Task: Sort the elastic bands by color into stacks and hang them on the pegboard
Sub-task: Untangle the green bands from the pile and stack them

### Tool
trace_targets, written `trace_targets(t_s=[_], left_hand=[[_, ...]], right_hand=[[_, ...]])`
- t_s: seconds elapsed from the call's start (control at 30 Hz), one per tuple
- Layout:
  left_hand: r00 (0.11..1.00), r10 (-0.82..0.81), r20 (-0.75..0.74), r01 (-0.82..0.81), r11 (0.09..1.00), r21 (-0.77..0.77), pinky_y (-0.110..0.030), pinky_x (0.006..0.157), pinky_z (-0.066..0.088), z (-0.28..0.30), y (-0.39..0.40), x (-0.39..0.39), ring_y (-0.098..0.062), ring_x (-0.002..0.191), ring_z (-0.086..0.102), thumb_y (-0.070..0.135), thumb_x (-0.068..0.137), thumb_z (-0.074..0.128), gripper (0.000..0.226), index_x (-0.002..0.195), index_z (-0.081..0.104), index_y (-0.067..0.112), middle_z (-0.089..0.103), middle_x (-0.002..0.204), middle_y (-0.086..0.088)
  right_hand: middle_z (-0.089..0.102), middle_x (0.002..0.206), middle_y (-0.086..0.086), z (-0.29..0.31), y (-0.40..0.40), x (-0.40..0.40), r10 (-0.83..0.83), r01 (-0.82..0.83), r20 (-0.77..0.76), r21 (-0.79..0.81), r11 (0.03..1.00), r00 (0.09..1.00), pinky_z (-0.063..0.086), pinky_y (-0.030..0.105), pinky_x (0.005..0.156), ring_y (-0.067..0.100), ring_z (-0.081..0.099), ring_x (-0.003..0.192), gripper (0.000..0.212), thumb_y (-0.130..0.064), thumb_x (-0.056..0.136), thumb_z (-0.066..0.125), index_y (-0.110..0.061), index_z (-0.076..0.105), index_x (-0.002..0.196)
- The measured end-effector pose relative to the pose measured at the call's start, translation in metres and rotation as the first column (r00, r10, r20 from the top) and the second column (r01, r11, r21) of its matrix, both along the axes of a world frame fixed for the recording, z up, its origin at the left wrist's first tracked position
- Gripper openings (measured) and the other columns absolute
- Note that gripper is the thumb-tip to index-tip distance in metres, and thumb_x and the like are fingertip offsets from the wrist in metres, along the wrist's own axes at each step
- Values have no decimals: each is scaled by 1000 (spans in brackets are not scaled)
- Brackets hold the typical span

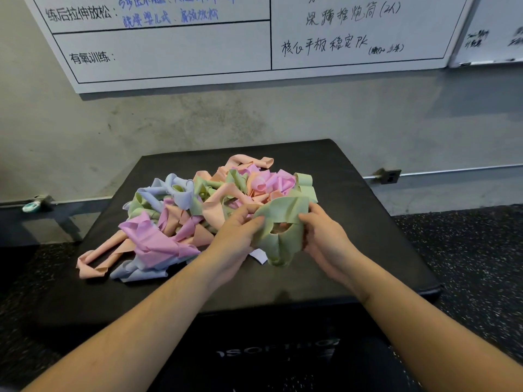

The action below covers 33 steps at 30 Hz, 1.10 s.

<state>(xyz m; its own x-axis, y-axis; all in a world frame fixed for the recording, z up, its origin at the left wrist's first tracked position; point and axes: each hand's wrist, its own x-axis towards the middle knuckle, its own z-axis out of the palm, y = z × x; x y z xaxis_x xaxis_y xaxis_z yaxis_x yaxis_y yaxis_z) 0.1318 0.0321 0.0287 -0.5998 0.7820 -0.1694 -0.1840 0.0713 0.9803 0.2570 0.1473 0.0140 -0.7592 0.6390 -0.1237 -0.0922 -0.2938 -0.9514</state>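
Green band (283, 222) held just above near right edge of mixed pile (181, 210) on black bench (368, 222). Left hand (240, 236) and right hand (325, 236) fingers curled round it. Advice: pull free slowly, flatten, start green stack apart from pile.

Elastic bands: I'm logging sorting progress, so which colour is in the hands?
The green band, gripped between left hand and right hand; the others lie piled.
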Motion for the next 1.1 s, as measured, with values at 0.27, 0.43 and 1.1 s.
trace_targets(t_s=[0.27, 0.43, 1.1], left_hand=[[993, 43, 109, -48, 998, 43, -59, 103, 46, 5, -1, 11, -36, 95, 59, 4, 103, 49, 20, 113, 64, 11, 63, 103, -21], [984, 95, 148, -107, 992, 71, -22, 47, 32, 13, -9, 7, -9, 37, 54, 9, 104, 42, 16, 98, 57, 14, 57, 57, 0], [940, 252, 228, -280, 954, 102, -43, 73, 61, 3, -15, -22, -21, 96, 70, 24, 103, 59, 14, 109, 71, 18, 72, 105, -9]], right_hand=[[56, 78, 2, 3, -4, -1, 54, -53, 52, -16, 998, 997, 31, 22, 46, 7, 37, 49, 21, -22, 96, 64, -17, 51, 112], [72, 86, 5, 4, -1, 9, 60, -63, 69, 27, 998, 996, 38, 26, 56, 16, 47, 57, 14, -16, 95, 64, -13, 59, 107], [47, 64, -2, -1, 13, 25, 267, -266, 292, -42, 963, 918, 30, 19, 42, 8, 36, 48, 21, -14, 88, 76, -14, 55, 93]])
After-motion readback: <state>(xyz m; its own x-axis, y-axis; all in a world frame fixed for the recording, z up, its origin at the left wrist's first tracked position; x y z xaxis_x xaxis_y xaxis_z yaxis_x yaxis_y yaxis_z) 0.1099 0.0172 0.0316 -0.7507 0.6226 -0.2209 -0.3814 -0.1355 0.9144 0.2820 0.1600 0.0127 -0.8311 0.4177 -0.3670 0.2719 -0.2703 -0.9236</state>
